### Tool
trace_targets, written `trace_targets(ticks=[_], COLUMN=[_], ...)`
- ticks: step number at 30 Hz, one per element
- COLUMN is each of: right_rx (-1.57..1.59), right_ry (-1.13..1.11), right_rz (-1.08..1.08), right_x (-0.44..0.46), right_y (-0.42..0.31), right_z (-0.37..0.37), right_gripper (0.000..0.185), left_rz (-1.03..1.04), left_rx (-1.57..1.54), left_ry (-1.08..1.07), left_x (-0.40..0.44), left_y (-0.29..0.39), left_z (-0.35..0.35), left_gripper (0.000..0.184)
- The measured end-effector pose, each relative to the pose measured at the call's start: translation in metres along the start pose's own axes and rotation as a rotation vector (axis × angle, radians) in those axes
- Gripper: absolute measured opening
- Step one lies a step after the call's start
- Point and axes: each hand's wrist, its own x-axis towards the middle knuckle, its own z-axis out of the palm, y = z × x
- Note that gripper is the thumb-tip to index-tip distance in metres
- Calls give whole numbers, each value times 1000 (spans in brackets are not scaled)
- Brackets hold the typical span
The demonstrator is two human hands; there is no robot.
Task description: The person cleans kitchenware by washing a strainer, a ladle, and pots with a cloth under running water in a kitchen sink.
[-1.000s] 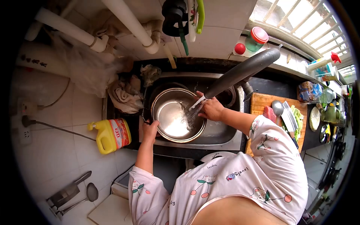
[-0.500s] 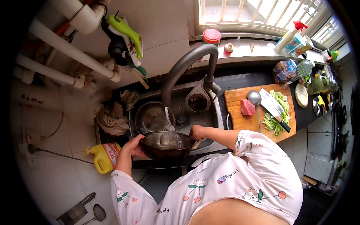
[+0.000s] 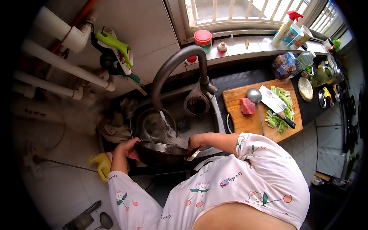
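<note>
A dark metal pot (image 3: 163, 155) is tilted at the front edge of the sink (image 3: 214, 126). My left hand (image 3: 127, 148) grips its left side, and my right hand (image 3: 196, 143) holds its right side, fingers curled, with a pale brush-like item (image 3: 194, 155) beside it. From the curved grey faucet (image 3: 174, 63), water (image 3: 166, 124) runs down just behind the pot's rim. Another round metal vessel (image 3: 155, 123) lies in the sink behind the pot.
Right of the sink, a wooden cutting board (image 3: 239, 119) carries raw meat (image 3: 247, 106), a ladle (image 3: 253, 95), a cleaver (image 3: 272, 99) and cut green stalks (image 3: 281, 124). A yellow jug (image 3: 102, 166) stands at the left; a cloth (image 3: 115, 130) lies by the sink.
The pot has come out from under the faucet toward my body and tipped, both hands moving with it. The view has shifted, showing the round vessel and the whole cutting board.
</note>
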Motion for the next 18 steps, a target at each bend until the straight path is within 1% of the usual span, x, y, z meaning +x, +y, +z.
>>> trace_targets(ticks=[1, 2, 4, 6, 7, 8, 9, 10, 11, 14, 15, 18], right_rx=[-13, -28, -193, -168, -187, -234, -240, -244, -164, -69, -94, -203], right_ry=[7, 12, 151, 171, 132, 90, 90, 92, 63, 89, 110, 197], right_rz=[-22, -45, -139, -136, -105, -134, -121, -105, -75, -150, -199, -225], right_x=[-3, -7, -23, -21, -32, -16, -23, -29, -36, -33, -39, -48], right_y=[-2, -5, -21, -23, -30, -16, -17, -17, -19, -10, -12, -13], right_z=[-1, -3, -8, -12, -8, -7, 0, 4, 5, 5, 4, 4], right_gripper=[22, 22, 22, 21, 22, 23, 23, 22, 23, 22, 22, 22], left_rz=[33, 75, 127, 97, 111, 129, 101, 118, 122, 154, 172, 281], left_rx=[-9, -32, -46, -102, -73, -44, -47, -49, -65, -162, -201, -276], left_ry=[37, 45, 90, 88, 71, 60, 82, 65, 50, 42, 53, -11], left_x=[-6, -14, -23, -24, -23, -24, -22, -26, -21, -21, -24, -14], left_y=[-3, -6, -7, -10, -16, -18, -21, -26, -32, -48, -51, -77], left_z=[2, 2, -7, -12, -8, -3, 4, 10, 9, 20, 23, 31], left_gripper=[62, 65, 69, 73, 73, 74, 72, 72, 73, 74, 74, 70])
